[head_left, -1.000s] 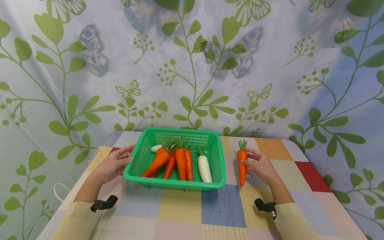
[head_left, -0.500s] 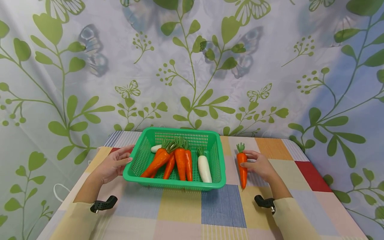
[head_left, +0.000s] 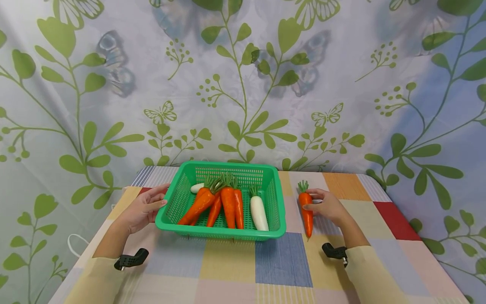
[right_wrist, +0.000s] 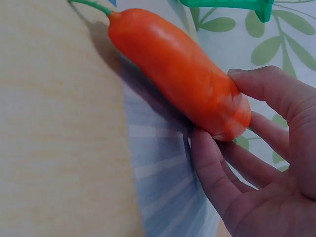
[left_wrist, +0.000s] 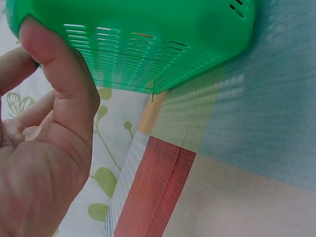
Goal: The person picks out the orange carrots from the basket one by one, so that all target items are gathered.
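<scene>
Carrot point(head_left: 306, 218) in our right hand point(head_left: 330, 207) sits right of centre in the lower half of the frame, its leaves toward the top and its root toward the bottom, near but apart from the green basket point(head_left: 228, 232). We pinch it close to the leafy end, thumb on one side and fingers on the other; whether its body rests on the tabletop point(head_left: 282, 259) or is slightly lifted, we cannot tell. Our left hand point(head_left: 142, 209) holds the basket's left rim with thumb and fingers, which should keep it from sliding. To handle the carrot well, we would keep the pinch light and mind the long root end, since a hold so near the leaves could let the tip swing or drag. That slim root might also catch in the basket's slots; thin tips show below its front rim. The basket's right wall is the nearest edge, with the white radish point(head_left: 259, 213) lying just inside it. Behind the basket, the leaf-print curtain point(head_left: 212, 139) leaves little room. The widest open stretch is at bottom centre, with more right of our right hand before the tabletop's slanting right edge.
</scene>
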The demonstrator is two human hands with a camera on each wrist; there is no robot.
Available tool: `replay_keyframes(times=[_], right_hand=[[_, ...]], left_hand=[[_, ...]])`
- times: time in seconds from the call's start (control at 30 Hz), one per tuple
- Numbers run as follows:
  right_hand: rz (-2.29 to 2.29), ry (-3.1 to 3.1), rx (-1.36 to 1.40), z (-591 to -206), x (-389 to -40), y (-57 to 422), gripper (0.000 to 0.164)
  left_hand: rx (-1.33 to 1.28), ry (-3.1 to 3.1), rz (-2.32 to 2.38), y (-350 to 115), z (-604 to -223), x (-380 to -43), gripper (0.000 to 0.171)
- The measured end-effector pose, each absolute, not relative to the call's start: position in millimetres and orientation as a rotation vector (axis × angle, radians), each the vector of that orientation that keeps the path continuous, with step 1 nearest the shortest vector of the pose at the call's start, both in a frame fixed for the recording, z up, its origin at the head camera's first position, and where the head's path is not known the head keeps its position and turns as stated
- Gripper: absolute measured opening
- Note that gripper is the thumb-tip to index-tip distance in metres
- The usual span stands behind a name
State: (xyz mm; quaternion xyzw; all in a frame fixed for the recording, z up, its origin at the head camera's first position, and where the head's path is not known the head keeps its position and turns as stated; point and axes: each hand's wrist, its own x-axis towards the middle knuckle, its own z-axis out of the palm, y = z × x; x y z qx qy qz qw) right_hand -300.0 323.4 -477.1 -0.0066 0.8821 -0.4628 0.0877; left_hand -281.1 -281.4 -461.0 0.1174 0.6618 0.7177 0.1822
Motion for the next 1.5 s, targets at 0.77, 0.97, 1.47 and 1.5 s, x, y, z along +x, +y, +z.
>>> replay_keyframes(times=[0.77, 0.97, 1.47, 1.5], right_hand=[[-1.457, 2.545, 0.061, -483, -300, 333, 0.074], [-1.469, 2.527, 0.042, -485, -302, 335, 0.075], [-1.534, 2.472, 0.017, -482, -297, 337, 0.075], [-1.534, 2.472, 0.016, -482, -297, 337, 0.076]], left_hand=[[0.335, 1.87, 2.023, -282, -459, -281, 0.067], [0.303, 1.888, 2.013, -283, -461, -282, 0.068], [0.32, 1.872, 2.023, -284, -462, -282, 0.067], [0.322, 1.87, 2.025, -284, -462, -282, 0.067]])
